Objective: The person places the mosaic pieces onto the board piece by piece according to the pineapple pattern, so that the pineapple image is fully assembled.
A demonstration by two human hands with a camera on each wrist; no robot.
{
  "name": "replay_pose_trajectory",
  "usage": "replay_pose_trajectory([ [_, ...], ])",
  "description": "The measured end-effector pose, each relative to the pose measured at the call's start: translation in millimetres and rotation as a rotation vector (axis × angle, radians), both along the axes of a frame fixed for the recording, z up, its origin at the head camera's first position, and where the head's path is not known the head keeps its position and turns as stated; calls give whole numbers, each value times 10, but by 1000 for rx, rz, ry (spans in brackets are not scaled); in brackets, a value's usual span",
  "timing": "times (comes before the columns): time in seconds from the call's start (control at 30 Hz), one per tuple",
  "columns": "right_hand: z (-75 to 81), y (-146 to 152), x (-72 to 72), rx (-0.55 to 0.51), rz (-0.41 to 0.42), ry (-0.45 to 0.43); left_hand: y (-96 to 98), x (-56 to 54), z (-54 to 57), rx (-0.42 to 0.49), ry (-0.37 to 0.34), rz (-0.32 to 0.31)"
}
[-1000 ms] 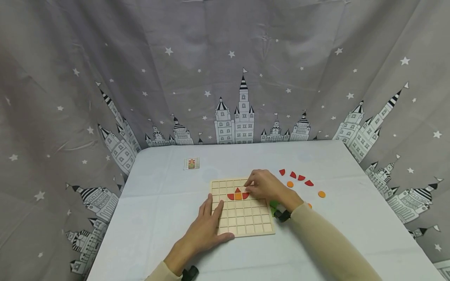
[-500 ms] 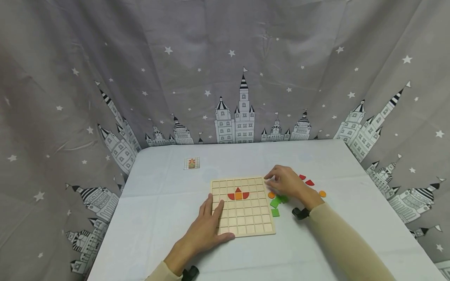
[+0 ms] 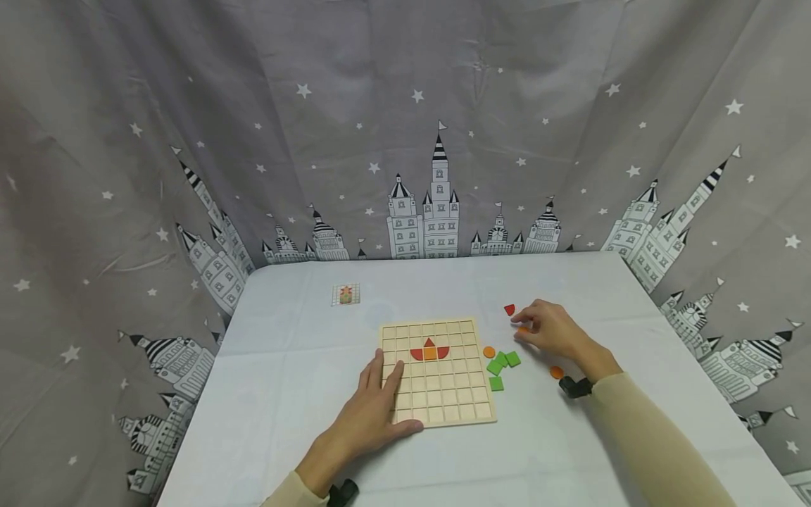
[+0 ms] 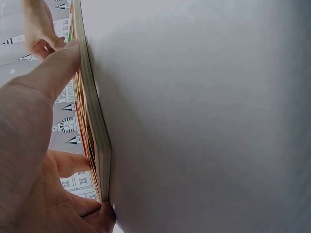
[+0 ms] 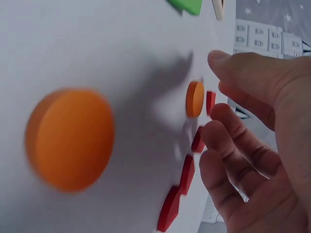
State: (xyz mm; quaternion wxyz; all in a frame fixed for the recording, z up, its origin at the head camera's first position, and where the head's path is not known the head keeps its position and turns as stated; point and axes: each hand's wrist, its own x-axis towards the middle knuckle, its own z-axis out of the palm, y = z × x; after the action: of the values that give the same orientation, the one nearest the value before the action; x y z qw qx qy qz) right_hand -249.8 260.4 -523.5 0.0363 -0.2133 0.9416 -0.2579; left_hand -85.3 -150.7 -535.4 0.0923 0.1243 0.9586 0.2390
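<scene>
My left hand [image 3: 369, 407] lies at the near-left corner of a wooden grid board [image 3: 443, 391], fingers extended over its left side and thumb along the front edge. On the board sit a red triangle [image 3: 429, 343], an orange square [image 3: 429, 353] and two red quarter-circle pieces [image 3: 443, 353]. To the right of the board, my right hand [image 3: 550, 328] hovers with loosely bent fingers and nothing visible between them. Below it is an orange disc [image 5: 195, 99], with several red quarter-circle pieces [image 5: 168, 208] close to the fingertips in the right wrist view.
Several green squares [image 3: 496, 384] and an orange disc [image 3: 489, 351] lie by the board's right edge. Another orange disc [image 3: 557, 372] is near the right wrist. A small pattern card [image 3: 346, 294] lies at the back left. A grey curtain [image 3: 405, 105] hangs behind the white table [image 3: 285, 352].
My right hand has moved from the board rightward to the loose red and orange pieces, uncovering the green squares and an orange disc. My left hand has stayed put.
</scene>
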Motion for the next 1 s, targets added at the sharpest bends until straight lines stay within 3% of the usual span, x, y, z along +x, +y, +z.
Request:
replay_pose_trajectory([
  [0.33,-45,88,17,15,-65,-115,-4,-6,4,0,-6,5],
  [1.0,-93,58,52,-34,-86,-89,-15,5,-26,-8,5,-6],
])
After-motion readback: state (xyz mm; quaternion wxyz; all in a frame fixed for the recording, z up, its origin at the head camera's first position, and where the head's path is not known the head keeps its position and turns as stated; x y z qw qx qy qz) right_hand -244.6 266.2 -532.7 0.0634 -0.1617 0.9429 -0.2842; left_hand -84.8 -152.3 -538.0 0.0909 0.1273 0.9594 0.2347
